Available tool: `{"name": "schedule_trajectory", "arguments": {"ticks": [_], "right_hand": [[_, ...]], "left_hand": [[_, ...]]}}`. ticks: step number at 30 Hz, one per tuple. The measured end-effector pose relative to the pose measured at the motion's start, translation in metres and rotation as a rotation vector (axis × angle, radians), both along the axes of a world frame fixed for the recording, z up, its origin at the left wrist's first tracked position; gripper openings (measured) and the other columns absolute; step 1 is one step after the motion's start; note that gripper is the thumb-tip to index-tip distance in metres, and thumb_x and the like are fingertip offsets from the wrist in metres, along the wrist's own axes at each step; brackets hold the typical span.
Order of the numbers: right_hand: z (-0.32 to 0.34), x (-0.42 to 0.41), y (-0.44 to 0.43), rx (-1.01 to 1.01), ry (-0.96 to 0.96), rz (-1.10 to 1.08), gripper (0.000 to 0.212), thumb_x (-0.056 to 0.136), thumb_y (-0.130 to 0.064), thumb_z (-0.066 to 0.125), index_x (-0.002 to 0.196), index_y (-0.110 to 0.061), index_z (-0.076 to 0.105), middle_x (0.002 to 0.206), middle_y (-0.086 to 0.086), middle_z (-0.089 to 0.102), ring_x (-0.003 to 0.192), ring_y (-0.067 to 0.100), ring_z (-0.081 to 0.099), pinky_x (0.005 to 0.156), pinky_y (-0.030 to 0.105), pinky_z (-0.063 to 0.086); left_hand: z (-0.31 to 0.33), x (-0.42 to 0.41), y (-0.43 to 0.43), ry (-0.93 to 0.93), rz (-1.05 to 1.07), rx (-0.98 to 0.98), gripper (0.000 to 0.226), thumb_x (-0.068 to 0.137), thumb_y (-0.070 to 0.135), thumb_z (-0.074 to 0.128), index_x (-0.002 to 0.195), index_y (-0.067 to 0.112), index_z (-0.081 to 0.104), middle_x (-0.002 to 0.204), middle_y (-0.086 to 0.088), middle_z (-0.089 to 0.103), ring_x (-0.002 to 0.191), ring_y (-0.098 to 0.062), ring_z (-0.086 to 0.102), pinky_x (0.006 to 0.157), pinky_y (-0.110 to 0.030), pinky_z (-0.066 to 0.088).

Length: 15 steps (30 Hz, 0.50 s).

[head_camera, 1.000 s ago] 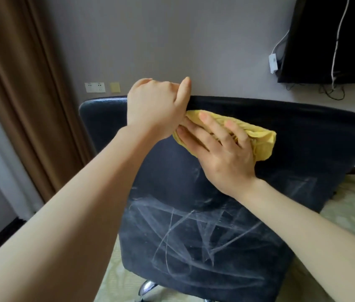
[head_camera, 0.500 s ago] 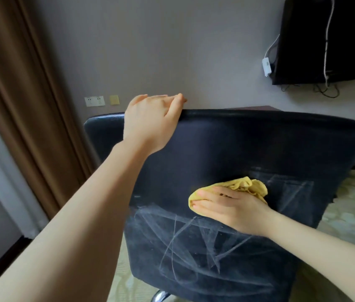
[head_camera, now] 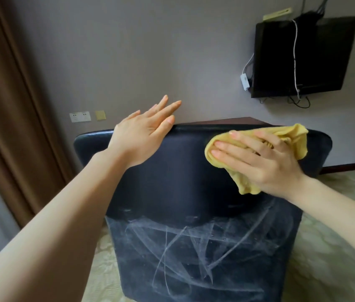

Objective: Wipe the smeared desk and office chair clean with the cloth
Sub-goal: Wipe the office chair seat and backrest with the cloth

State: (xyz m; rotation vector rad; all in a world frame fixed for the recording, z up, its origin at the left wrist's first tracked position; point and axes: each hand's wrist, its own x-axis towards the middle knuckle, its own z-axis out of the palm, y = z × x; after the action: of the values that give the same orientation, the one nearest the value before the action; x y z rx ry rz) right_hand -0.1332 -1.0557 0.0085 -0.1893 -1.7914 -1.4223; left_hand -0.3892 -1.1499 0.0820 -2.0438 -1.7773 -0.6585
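Because the yellow cloth is soft, light and bunchy, it looks easiest to hold flat under a whole palm. It lies in the upper right of the frame, on the top part of the dark chair back. The right hand presses it there, with straight fingers spread a little. The left hand is at the chair's top edge, fingers fanned out, holding nothing. White smears cover the lower chair back.
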Motion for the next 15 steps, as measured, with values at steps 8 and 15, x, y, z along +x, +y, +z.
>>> {"name": "schedule_trajectory", "arguments": {"ticks": [8, 15], "right_hand": [[-0.025, -0.091, -0.003, -0.035, 0.179, 0.061, 0.038, 0.094, -0.021, 0.056, 0.132, -0.029, 0.056, 0.133, -0.013, 0.056, 0.125, 0.010, 0.045, 0.106, 0.029, 0.028], [-0.086, -0.091, 0.008, -0.135, -0.198, -0.096, 0.042, 0.094, -0.008, 0.036, 0.132, -0.017, 0.052, 0.133, -0.010, 0.055, 0.131, 0.012, 0.039, 0.114, 0.029, 0.022]], "left_hand": [[-0.007, -0.009, 0.008, 0.007, -0.049, 0.127, 0.058, 0.086, 0.060, 0.001, 0.142, 0.055, 0.015, 0.154, 0.023, 0.013, 0.141, 0.005, 0.014, 0.111, -0.017, 0.002], [-0.006, -0.016, 0.010, 0.021, -0.058, 0.103, 0.052, 0.088, 0.059, 0.003, 0.139, 0.057, 0.012, 0.152, 0.024, 0.015, 0.138, 0.010, 0.010, 0.110, -0.014, 0.001]]}}
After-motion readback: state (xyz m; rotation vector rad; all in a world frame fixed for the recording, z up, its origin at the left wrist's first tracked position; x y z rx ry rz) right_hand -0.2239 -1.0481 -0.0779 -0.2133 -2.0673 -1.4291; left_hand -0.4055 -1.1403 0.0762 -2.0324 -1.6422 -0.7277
